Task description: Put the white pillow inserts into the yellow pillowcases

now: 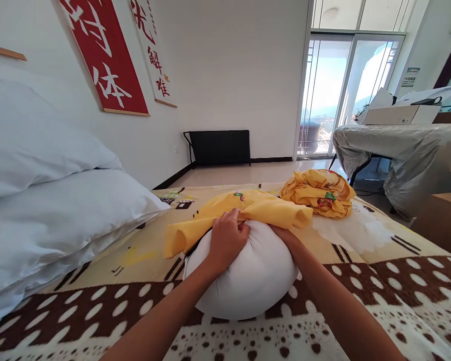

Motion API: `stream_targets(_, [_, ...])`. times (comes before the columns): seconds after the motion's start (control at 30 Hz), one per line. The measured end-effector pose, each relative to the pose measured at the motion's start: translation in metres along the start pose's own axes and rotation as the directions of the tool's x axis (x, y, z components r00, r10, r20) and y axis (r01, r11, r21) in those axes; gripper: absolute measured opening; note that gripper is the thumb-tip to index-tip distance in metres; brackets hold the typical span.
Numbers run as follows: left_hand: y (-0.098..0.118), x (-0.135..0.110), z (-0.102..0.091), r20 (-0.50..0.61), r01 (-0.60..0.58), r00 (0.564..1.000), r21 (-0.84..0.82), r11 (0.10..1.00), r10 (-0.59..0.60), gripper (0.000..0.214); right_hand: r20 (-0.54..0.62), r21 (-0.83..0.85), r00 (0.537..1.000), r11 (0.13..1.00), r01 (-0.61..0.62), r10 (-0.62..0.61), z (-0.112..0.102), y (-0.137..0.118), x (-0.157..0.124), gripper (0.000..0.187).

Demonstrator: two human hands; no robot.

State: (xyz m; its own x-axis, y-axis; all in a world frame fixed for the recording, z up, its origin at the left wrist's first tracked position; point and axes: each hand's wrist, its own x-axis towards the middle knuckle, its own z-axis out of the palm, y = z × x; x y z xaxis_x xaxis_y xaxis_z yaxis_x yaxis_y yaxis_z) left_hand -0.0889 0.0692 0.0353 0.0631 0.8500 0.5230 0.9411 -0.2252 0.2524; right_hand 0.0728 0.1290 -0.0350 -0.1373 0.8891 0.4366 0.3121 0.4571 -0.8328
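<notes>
One white pillow [244,286] is clamped in the left hand [228,234] at the yellow pillowcase [265,204], which hides how the right hand [286,238], farther right, grips.

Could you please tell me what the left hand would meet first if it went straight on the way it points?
The left hand would most likely meet the yellow cloth, which lies right at its front, though exact depth is unclear.
</notes>
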Motion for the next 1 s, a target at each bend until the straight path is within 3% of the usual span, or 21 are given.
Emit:
stream_targets(0.1, [-0.005, 0.003, 0.008, -0.049, -0.023, 0.999, 0.005, 1.000, 0.023, 0.021, 0.064, 0.110, 0.996, 0.991, -0.070, 0.063, -0.003, -0.001, 0.004, 0.049])
stream_targets(0.2, [-0.008, 0.008, 0.008, -0.058, -0.043, 0.997, 0.050, 0.998, 0.045, 0.012, 0.086, 0.156, 0.989, 0.979, -0.131, 0.119, -0.010, -0.017, -0.011, 0.047])
stream_targets(0.3, [-0.010, 0.019, 0.007, -0.051, -0.008, 0.999, 0.038, 0.999, 0.010, 0.010, -0.009, -0.079, 0.997, 0.994, -0.078, 0.077, -0.017, -0.038, -0.043, 0.047])
stream_targets(0.4, [-0.009, 0.034, 0.009, -0.014, 0.021, 1.000, -0.051, 0.998, -0.022, 0.016, -0.050, -0.384, 0.988, 0.916, 0.114, -0.144, -0.021, -0.055, -0.071, 0.053])
stream_targets(0.5, [-0.009, 0.046, 0.011, -0.012, 0.036, 0.999, -0.123, 0.992, -0.038, 0.025, 0.098, -0.480, 0.964, 0.837, 0.263, -0.246, -0.020, -0.064, -0.070, 0.059])
stream_targets(0.6, [-0.011, 0.047, 0.008, -0.032, 0.083, 0.996, -0.148, 0.986, -0.089, 0.032, 0.330, -0.436, 0.911, 0.816, 0.380, -0.248, -0.016, -0.062, -0.049, 0.059])
stream_targets(0.67, [-0.010, 0.042, 0.006, -0.045, 0.094, 0.994, -0.145, 0.985, -0.101, 0.033, 0.400, -0.459, 0.889, 0.791, 0.405, -0.224, -0.008, -0.060, -0.034, 0.061])
stream_targets(0.77, [-0.001, 0.031, 0.004, -0.068, 0.021, 0.997, -0.047, 0.999, -0.024, 0.032, 0.334, -0.573, 0.920, 0.732, 0.369, -0.203, 0.009, -0.056, -0.020, 0.061])
stream_targets(0.83, [0.008, 0.024, 0.005, -0.067, -0.074, 0.995, 0.068, 0.995, 0.079, 0.030, 0.225, -0.643, 0.962, 0.719, 0.264, -0.152, 0.018, -0.052, -0.016, 0.054])
stream_targets(0.93, [0.021, 0.013, 0.005, -0.025, -0.215, 0.974, 0.197, 0.957, 0.224, 0.030, 0.092, -0.685, 0.994, 0.720, 0.108, -0.061, 0.019, -0.045, -0.017, 0.042])
stream_targets(1.0, [0.023, 0.006, 0.000, 0.012, -0.280, 0.959, 0.203, 0.938, 0.284, 0.031, 0.041, -0.689, 0.997, 0.721, 0.074, -0.062, 0.013, -0.039, -0.022, 0.042])
